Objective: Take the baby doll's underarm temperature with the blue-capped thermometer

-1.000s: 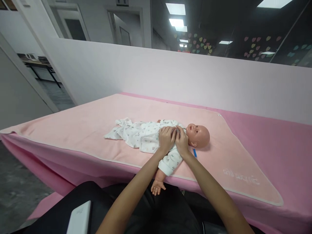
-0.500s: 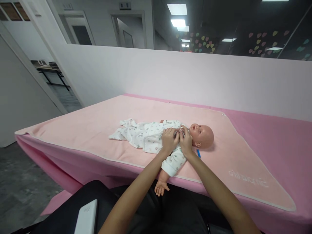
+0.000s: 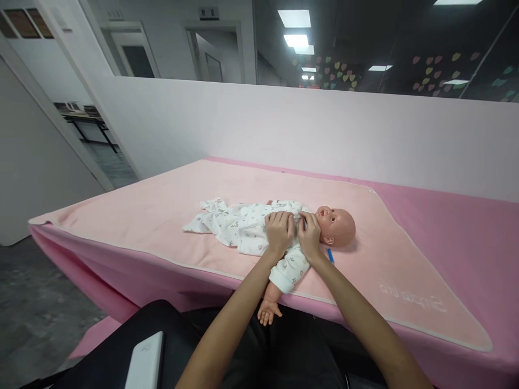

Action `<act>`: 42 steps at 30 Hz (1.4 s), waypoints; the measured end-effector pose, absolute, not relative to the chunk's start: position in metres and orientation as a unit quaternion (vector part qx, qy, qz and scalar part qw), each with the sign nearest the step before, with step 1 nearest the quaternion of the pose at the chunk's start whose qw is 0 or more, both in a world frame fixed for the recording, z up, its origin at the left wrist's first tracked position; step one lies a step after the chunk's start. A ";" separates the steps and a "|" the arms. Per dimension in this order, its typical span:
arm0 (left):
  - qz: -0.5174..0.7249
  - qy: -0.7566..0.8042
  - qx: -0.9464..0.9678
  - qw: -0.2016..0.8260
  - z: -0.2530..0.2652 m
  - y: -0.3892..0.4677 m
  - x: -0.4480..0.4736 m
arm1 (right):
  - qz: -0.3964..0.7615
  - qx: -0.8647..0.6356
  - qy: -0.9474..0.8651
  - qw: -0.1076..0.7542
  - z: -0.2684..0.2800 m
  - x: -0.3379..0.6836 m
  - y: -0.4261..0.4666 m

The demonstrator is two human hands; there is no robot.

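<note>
A baby doll (image 3: pixel 340 227) lies on its back with its head to the right, dressed in a white printed garment (image 3: pixel 251 227). Over its chest, my left hand (image 3: pixel 279 229) is closed with the fingers bent together. Close beside it, near the doll's chin, my right hand (image 3: pixel 308 232) is pinched shut. A thin white strip (image 3: pixel 297 217) spans the narrow gap between both sets of fingers; whether it is a tie of the garment I cannot tell. The doll's bare hand (image 3: pixel 269 312) hangs past the table edge, below its white sleeve (image 3: pixel 288 272).
A small blue stick-like piece (image 3: pixel 330 255) lies by the doll's shoulder on the peach mat (image 3: pixel 162 205). Pink cloth (image 3: pixel 446 216) covers the table under it. A white flat device (image 3: pixel 144 361) rests on my lap. A white partition wall (image 3: pixel 243 119) stands behind.
My left hand has shifted slightly left, away from my right hand, and a white strip now shows between them. The doll and the blue piece have stayed in place.
</note>
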State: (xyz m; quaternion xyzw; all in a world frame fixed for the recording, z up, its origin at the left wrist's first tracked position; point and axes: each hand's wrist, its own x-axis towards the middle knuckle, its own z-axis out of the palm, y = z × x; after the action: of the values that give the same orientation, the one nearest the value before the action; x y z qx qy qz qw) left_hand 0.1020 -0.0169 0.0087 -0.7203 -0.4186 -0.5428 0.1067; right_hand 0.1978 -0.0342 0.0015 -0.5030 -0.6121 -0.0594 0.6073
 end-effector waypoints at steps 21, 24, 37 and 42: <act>-0.485 -0.385 -0.778 0.106 0.004 -0.011 0.061 | -0.072 -0.435 -0.644 0.625 0.007 0.196 -0.042; -0.505 -0.389 -0.764 0.102 0.001 -0.011 0.064 | -0.097 -0.425 -0.683 0.586 0.007 0.193 -0.044; -0.507 -0.366 -0.778 0.069 0.003 -0.015 0.065 | -0.118 -0.447 -0.722 0.515 0.001 0.191 -0.040; -0.503 -0.377 -0.774 0.072 0.003 -0.015 0.066 | -0.114 -0.444 -0.722 0.518 0.003 0.191 -0.042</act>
State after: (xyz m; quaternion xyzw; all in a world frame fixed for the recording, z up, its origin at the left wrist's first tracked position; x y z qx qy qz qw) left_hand 0.0663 -0.0147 0.0025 -0.7743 -0.3774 -0.5028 0.0723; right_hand 0.1906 -0.0422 0.0029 -0.4440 -0.7224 -0.1140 0.5177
